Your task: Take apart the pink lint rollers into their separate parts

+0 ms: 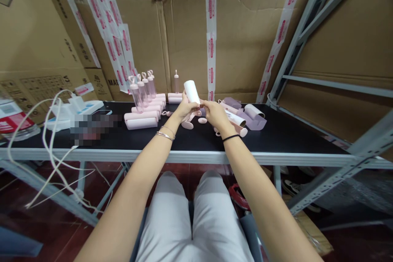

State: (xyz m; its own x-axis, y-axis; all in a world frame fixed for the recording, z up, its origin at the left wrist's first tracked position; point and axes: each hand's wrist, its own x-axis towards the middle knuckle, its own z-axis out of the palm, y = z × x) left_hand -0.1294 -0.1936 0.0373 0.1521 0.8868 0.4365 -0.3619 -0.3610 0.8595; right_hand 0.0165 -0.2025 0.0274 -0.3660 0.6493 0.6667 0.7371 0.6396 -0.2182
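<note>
A white lint roller refill roll (pixel 192 91) is held tilted above the black tabletop, with my left hand (pixel 183 108) wrapped round its lower part. My right hand (pixel 215 115) pinches at the roll's lower end; its fingertips partly hide what they touch there. Under and between the hands lie small pink roller parts (pixel 188 124) and a pink oval cap (pixel 202 120). Just right of my right hand is a pile of loose pieces: lilac covers (pixel 256 123), a roll with a bare cardboard core (pixel 254 111) and pink handle parts (pixel 243 132).
Pink lint rollers (pixel 141 120) with upright clear handles (pixel 136 95) stand in a row at left, another (pixel 175 98) behind. Farther left are a power strip (pixel 58 123), white cables (pixel 49 147) and a blurred patch. Cardboard (pixel 187 41) walls the back; a metal frame (pixel 299 49) rises at right.
</note>
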